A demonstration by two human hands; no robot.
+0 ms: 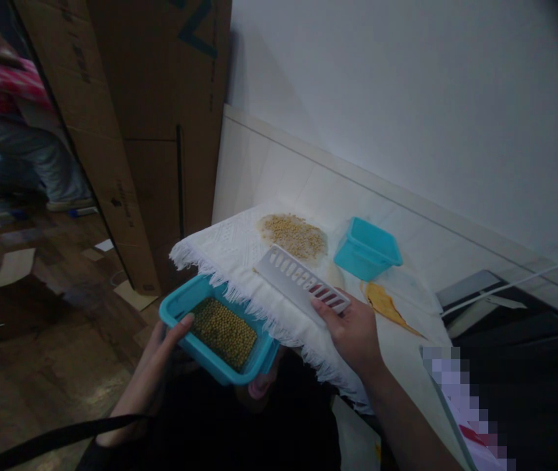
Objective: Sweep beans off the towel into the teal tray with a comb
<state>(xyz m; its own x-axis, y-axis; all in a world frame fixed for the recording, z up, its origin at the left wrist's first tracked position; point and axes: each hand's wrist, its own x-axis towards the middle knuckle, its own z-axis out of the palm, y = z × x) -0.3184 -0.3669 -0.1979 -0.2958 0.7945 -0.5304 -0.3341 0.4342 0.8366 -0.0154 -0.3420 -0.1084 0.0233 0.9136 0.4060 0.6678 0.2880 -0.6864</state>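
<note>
My left hand (171, 347) is closed on the left rim of a teal plastic tub (220, 376), thumb over the edge. The tub sits beyond the table's front edge and holds a layer of small round yellow-green beans (222, 330). In my right hand (352, 327) is a long white slotted plastic strip (291, 284), gripped at its right end. It tilts over the white fringed cloth (224, 245). Behind the strip lies a spread pile of yellowish beans and paler bits (296, 234) on the cloth. A second teal tub (364, 252) stands right of the pile.
A yellow-orange flat piece (386, 304) lies on the table's right side. Tall cardboard boxes (146, 163) stand left of the table. A pale wall (406, 98) rises behind. Another person in a red-patterned top (8, 85) is at far left. A white cord (519, 281) crosses at right.
</note>
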